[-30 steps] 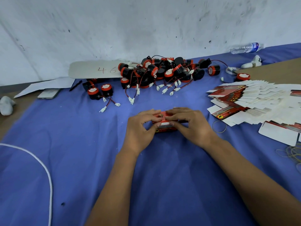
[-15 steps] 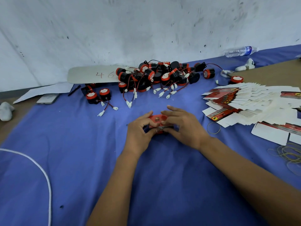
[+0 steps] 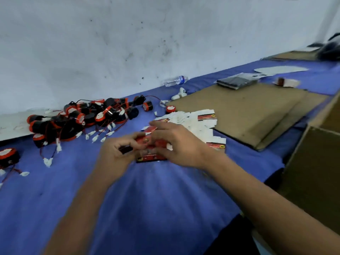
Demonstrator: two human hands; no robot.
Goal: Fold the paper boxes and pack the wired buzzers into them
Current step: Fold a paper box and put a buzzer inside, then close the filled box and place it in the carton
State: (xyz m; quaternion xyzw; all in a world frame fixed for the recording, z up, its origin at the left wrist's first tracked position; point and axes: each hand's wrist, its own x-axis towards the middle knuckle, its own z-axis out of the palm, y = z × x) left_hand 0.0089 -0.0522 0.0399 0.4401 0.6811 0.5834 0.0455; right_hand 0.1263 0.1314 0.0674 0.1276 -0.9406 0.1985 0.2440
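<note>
A small red paper box [image 3: 150, 152] sits on the blue cloth [image 3: 147, 208] at the middle of the view. My left hand [image 3: 117, 155] grips its left side and my right hand [image 3: 176, 144] grips its top and right side, fingers curled over it. The frame is blurred, so the box's flaps are hard to read. A heap of black-and-red wired buzzers [image 3: 82, 122] with white plugs lies behind and to the left. A fanned stack of flat box blanks [image 3: 196, 124] lies just behind my right hand.
A lone buzzer [image 3: 9, 157] lies at the far left. Brown cardboard sheets [image 3: 253, 111] cover the table to the right, with an open carton [image 3: 316, 168] at the right edge. A plastic bottle [image 3: 175, 80] lies by the wall.
The camera has swung to the right, bringing the cardboard sheets and carton into view. Both hands still hold the red box.
</note>
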